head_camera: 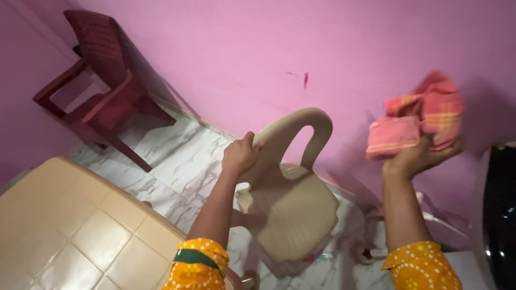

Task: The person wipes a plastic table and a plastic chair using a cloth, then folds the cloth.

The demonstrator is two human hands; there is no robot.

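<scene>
While her left hand [240, 156] wraps tight round the beige plastic chair's [287, 207] arm to steady it, her right hand [419, 157] clutches a bunched pink cloth [416, 122] up high.

Left hand [240, 154]: grip closed on beige plastic chair [287, 207] armrest. Right hand [418, 157]: held folded pink-orange cloth [416, 121] aloft. Maroon chair [97, 80] well beyond left grip.

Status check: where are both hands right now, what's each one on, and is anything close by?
Left hand grips beige plastic chair by its backrest. Right hand holds folded pink cloth up. Beige table close on the left; dark red chair in the corner.
</scene>
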